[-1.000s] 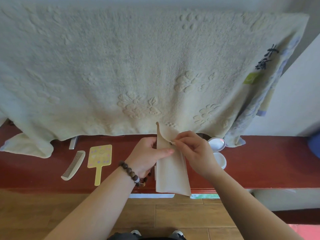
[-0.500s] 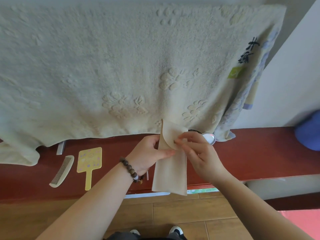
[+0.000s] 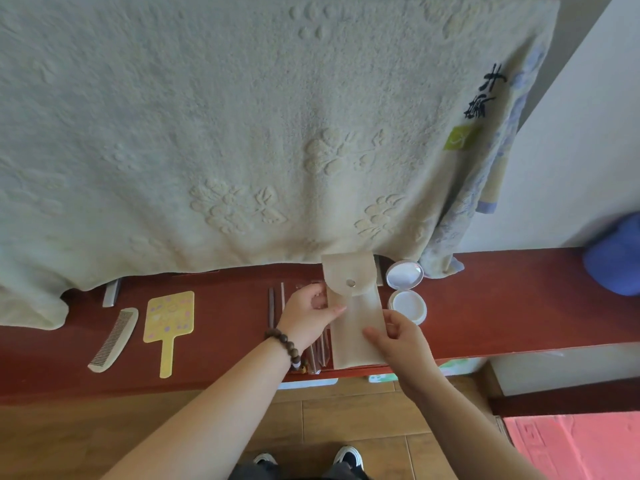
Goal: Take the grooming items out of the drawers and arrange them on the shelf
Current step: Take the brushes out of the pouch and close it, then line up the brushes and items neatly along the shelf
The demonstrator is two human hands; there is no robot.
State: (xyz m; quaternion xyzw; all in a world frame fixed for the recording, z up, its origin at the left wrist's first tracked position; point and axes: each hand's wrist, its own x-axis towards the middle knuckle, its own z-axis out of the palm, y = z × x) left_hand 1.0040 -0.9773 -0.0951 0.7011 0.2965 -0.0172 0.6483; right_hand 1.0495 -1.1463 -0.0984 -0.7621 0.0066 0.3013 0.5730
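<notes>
Flat beige snap-flap pouch (image 3: 353, 313) lies on dark red wooden shelf (image 3: 519, 306), near front edge. Left hand (image 3: 308, 315) pinches its 9 o'clock side; right hand (image 3: 398, 337) grips its 5 o'clock corner. Risk: pouch overhangs, could slide off; round white compact (image 3: 405, 292) at 3 o'clock may get knocked.

A beige pouch (image 3: 353, 313) with a snap lies shut on the red shelf (image 3: 502, 306). Near it: open compact (image 3: 406, 289), yellow mirror (image 3: 168, 320), comb (image 3: 114, 339).
</notes>
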